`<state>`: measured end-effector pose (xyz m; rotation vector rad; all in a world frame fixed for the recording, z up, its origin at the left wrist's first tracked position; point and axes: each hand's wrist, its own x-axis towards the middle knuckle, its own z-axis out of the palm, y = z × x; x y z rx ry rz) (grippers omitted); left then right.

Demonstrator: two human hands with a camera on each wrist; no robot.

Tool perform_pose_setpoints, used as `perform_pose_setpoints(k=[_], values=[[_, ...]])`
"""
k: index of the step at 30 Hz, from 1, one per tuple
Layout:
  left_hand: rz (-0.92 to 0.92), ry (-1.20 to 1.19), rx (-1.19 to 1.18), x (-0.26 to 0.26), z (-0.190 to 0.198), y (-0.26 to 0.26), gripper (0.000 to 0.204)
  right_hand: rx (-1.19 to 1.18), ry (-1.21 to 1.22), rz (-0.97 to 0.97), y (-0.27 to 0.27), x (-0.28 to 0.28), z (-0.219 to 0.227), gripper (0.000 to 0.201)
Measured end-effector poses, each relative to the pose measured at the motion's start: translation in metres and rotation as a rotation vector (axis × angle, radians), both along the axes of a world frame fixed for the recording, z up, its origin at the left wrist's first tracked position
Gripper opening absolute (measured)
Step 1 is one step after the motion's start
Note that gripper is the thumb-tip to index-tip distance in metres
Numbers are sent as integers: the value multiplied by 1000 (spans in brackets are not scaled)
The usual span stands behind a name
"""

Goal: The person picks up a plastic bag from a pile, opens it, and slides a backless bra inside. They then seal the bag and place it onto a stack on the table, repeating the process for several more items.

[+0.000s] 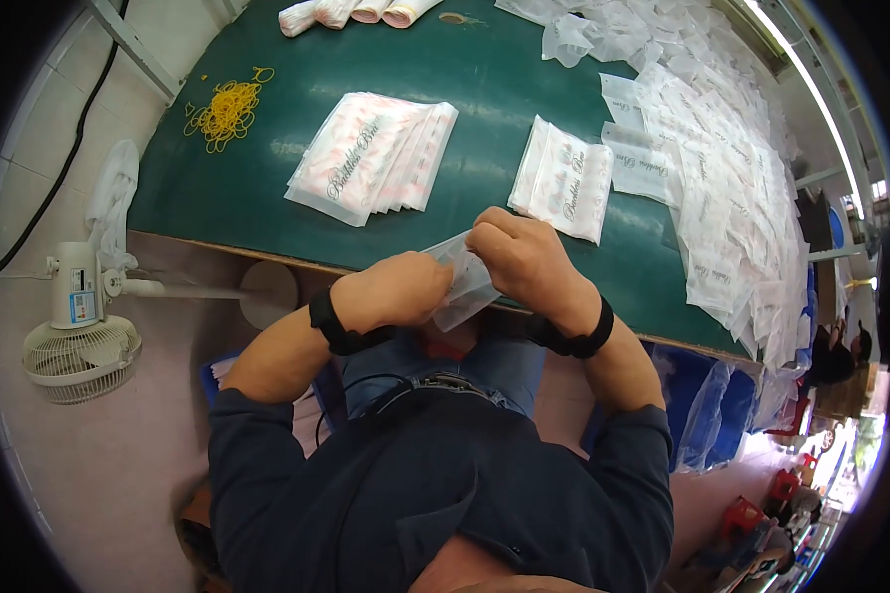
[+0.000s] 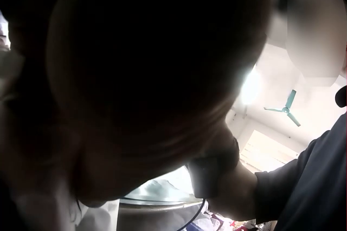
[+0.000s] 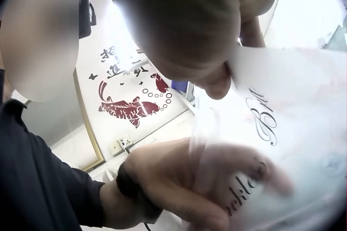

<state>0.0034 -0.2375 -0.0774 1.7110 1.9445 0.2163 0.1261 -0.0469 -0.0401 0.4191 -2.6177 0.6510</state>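
Over the table's front edge, a translucent printed bag (image 1: 473, 289) spans both hands. The left hand (image 1: 398, 289) grips its left side with curled fingers; the right hand (image 1: 529, 259) pinches its upper edge. In the right wrist view, black lettering shows on the bag (image 3: 293, 117); fingers of the left hand (image 3: 173, 179) show through the film, the thumb in front. Above them, the right hand (image 3: 190, 20) has its fingertips at the bag's edge. A dark, close left hand (image 2: 157, 79) fills much of the left wrist view and hides its fingertips.
On the green table (image 1: 297, 89) lie yellow rubber bands (image 1: 227, 114), a larger fanned bag stack (image 1: 371, 158), a smaller stack (image 1: 564, 183) and several rolls (image 1: 356, 12). Loose bags (image 1: 722, 188) cover the right side. A white fan (image 1: 81, 358) stands at the left.
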Motion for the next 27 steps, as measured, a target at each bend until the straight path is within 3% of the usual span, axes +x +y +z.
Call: perform_pose_setpoints(k=[2, 5, 7, 9, 10, 11, 12, 16, 17, 20, 21, 23, 24, 26, 27], values=[[-77, 31, -78, 0, 4, 0, 24, -76, 40, -23, -3, 0, -4, 16], [26, -18, 52, -1, 6, -3, 28, -201, 129, -134, -6, 6, -10, 15], [71, -87, 250, -1, -2, -5, 28, -442, 59, -278, -12, 13, -23, 19], [25, -194, 31, 4, 7, -1, 30, -296, 150, -203, 0, 14, -40, 23], [-39, -205, 38, 13, 0, 0, 30, -218, 126, -118, 1, 17, -38, 21], [-237, -180, 113, 23, -11, -1, 35, -145, 93, -15, -2, 20, -26, 20], [-429, -148, 188, 30, -14, 2, 39, -136, 93, -54, -2, 25, -27, 20], [-475, -286, 4, 42, -1, 17, 52, -92, 26, 0, 11, 36, -37, 13], [-483, -277, 17, 44, 11, 19, 52, -235, 53, -71, 23, 43, -40, 11], [160, -510, 512, 51, 51, 20, 53, -511, 60, -364, 88, 86, -27, 6], [153, -510, 529, 45, 45, 15, 53, -673, -66, -524, 120, 107, -22, 3], [510, -470, 868, 18, 23, -1, 48, -803, 94, -761, 200, 145, -28, 8], [511, -468, 889, 10, 7, -9, 48, -868, 346, -790, 245, 158, -25, 10], [729, -308, 722, -2, -27, -16, 43, -875, 553, -1259, 343, 201, -5, 9], [734, -304, 734, -1, -36, -14, 43, -1050, 696, -1256, 405, 223, 1, 19]])
